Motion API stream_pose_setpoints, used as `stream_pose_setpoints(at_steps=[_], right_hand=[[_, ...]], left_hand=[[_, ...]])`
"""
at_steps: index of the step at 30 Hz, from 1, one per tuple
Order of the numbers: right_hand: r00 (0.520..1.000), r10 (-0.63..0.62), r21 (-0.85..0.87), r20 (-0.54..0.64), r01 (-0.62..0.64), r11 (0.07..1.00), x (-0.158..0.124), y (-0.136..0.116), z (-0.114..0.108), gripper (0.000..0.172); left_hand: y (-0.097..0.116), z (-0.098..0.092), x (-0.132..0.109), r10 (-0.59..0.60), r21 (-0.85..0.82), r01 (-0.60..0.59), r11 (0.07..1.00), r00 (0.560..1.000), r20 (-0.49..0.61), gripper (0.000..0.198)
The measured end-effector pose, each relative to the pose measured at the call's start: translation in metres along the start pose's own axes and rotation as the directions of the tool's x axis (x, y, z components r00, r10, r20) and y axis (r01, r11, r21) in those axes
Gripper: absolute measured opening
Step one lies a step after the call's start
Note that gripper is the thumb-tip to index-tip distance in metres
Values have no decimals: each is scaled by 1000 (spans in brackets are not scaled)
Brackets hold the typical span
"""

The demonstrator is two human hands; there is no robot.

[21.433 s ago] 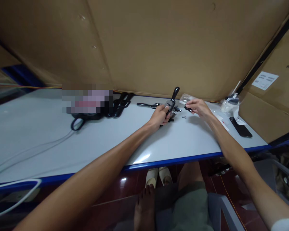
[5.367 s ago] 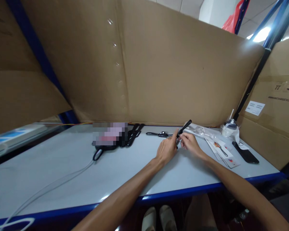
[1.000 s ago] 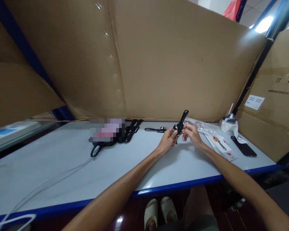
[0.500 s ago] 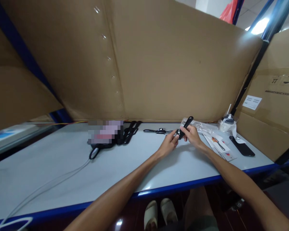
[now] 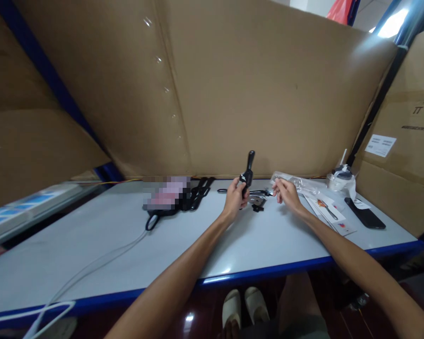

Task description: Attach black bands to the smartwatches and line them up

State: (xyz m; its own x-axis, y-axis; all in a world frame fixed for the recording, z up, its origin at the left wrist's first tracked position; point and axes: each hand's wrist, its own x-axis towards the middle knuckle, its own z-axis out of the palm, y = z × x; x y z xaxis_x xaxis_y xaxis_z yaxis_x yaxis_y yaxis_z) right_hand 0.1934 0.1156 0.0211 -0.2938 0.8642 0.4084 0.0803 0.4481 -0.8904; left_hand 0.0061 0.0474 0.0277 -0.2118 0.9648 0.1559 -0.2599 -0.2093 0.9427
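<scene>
Toward the desk's [image 5: 127, 263] back edge, the left hand [image 5: 235, 200] is clasping a black spokeshave [image 5: 248, 178], fingers closed; the right hand [image 5: 285, 192] is hovering, fingers bunched, contents unclear; a low sweep could be scattering the loose blade [image 5: 259, 200]

The scene is rather dim, brightest at a white glare [image 5: 394, 23] high to the right of the hands, washing over the upper cardboard [image 5: 240, 103]. Soft, faint shadows lie on the tabletop [image 5: 183, 249] below the left hand [image 5: 236, 197] and right hand [image 5: 286, 195]. Glossy highlights mark the table's front edge and the dark floor [image 5: 201, 313] nearer the wearer. Wide-angle distortion stretches the forearms [image 5: 183, 263]; fine detail around the fingers is soft, and a pixelated patch [image 5: 167, 192] sits left of them.
</scene>
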Motion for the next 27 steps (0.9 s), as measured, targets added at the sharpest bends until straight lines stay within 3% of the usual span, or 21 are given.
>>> stream_pose_setpoints(at_steps=[3,7,12,19,22,25,27], right_hand=[[997,-75,-180,12,76,981,0,5,-3,48],[976,-202,-392,84,219,894,-2,12,-3,43],[949,-277,-486,147,314,816,-5,10,0,40],[948,-301,-487,103,312,816,-4,4,-4,41],[950,-295,-486,104,307,818,-7,-1,-2,40],[946,-279,-501,164,324,803,-14,-7,4,36],[939,-272,-507,209,342,791,-19,-10,9,33]], left_hand=[[5,-20,13,39,85,-22,996,977,-210,19],[5,-37,21,-4,119,40,992,957,-290,15],[3,-35,18,-46,42,55,998,977,-206,27],[-5,-8,6,-64,93,63,994,998,13,34],[-13,4,-4,57,309,-54,949,998,-2,22],[-19,12,-17,279,552,-252,794,960,38,12],[-21,15,-24,328,643,-323,695,937,117,21]])
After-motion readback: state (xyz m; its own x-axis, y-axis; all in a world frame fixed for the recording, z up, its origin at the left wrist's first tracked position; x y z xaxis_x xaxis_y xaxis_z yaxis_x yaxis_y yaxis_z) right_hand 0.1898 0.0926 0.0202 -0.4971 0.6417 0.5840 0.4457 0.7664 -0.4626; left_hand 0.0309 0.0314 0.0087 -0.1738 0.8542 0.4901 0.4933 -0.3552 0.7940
